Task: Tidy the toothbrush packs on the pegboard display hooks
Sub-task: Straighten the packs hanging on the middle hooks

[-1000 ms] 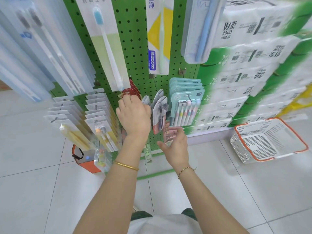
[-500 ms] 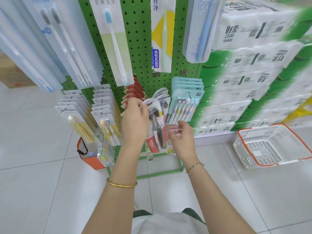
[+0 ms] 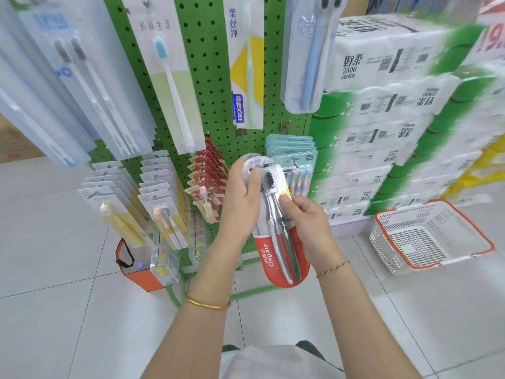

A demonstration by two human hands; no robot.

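Observation:
A red and clear Colgate toothbrush pack [image 3: 276,250] with two dark brushes hangs in front of the green pegboard [image 3: 207,64]. My left hand [image 3: 240,198] grips its rounded top from the left, thumb on the front. My right hand [image 3: 306,217] pinches the pack's right edge at mid height. Behind it hang a row of teal multi-brush packs [image 3: 295,151] and a row of red-topped packs [image 3: 207,168]. The hook under the pack's top is hidden by my fingers.
White-carded packs [image 3: 155,192] fill hooks at lower left, and long single-brush packs [image 3: 169,77] hang higher up. Stacked tissue bales [image 3: 388,110] stand to the right. A white and orange basket [image 3: 431,236] sits on the tiled floor, an orange box [image 3: 136,269] by the rack's foot.
Both hands moved from the red-topped packs to the Colgate pack and drew it forward and up, so its whole front faces me. The view came closer to the rack.

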